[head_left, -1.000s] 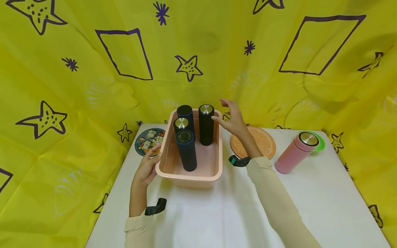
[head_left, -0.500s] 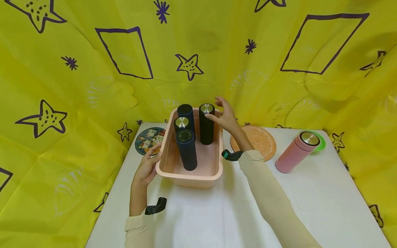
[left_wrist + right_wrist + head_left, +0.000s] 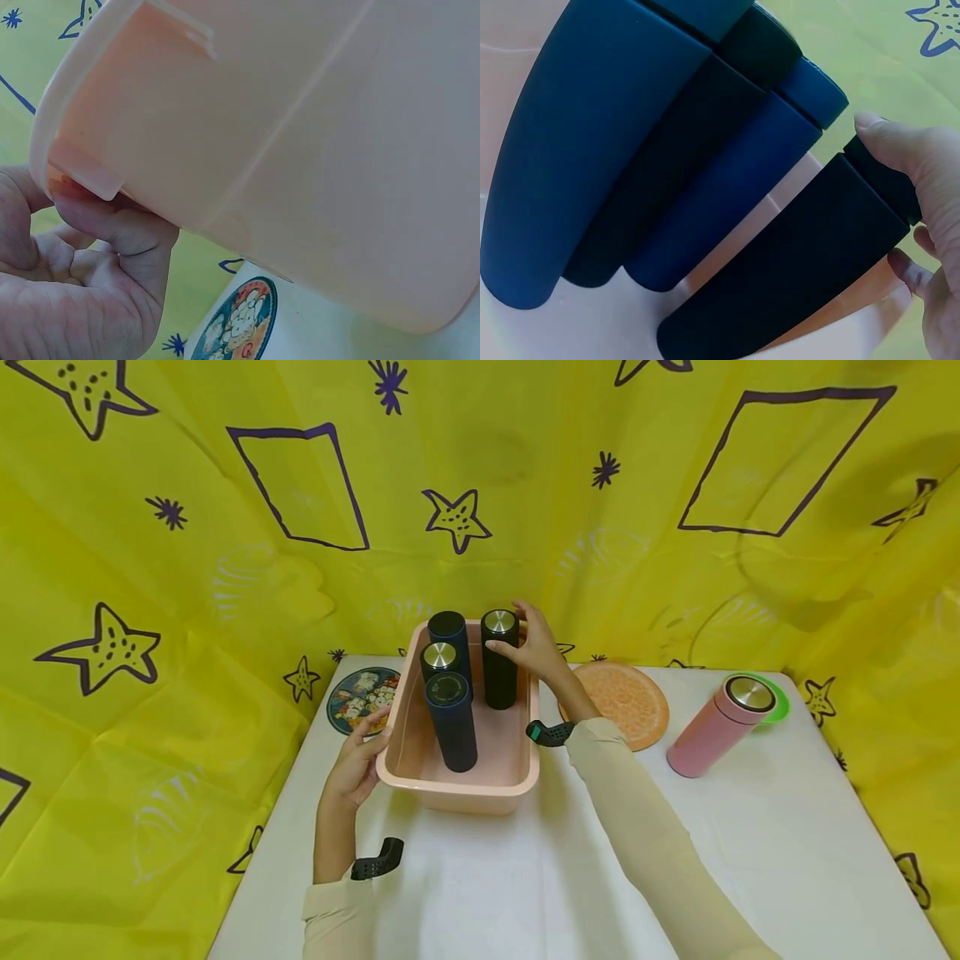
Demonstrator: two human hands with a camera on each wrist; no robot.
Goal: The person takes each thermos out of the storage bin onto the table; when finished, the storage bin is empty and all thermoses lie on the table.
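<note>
A light pink plastic basin (image 3: 457,788) stands on the white table, its near left rim gripped by my left hand (image 3: 358,770). In the left wrist view the thumb and fingers curl about the basin's rim (image 3: 45,127). Several dark thermos bottles stand inside. A dark blue thermos (image 3: 455,735) is in front, with a silver-lidded black one (image 3: 439,657) and another blue one (image 3: 447,627) behind it. At the back right of the basin, my right hand (image 3: 542,650) holds a black thermos (image 3: 500,681) near its lid, thumb on the near side, fingers behind.
A pink thermos (image 3: 705,735) stands at the right, with a green round dish (image 3: 780,703) behind it. An orange-slice round mat (image 3: 633,710) lies right of the basin, a food-patterned round mat (image 3: 352,702) left of it. A yellow curtain (image 3: 637,585) encloses the table.
My right hand has moved left to the black thermos and closed round its upper part. My left hand stays on the basin rim, and the bottles stand as before.
</note>
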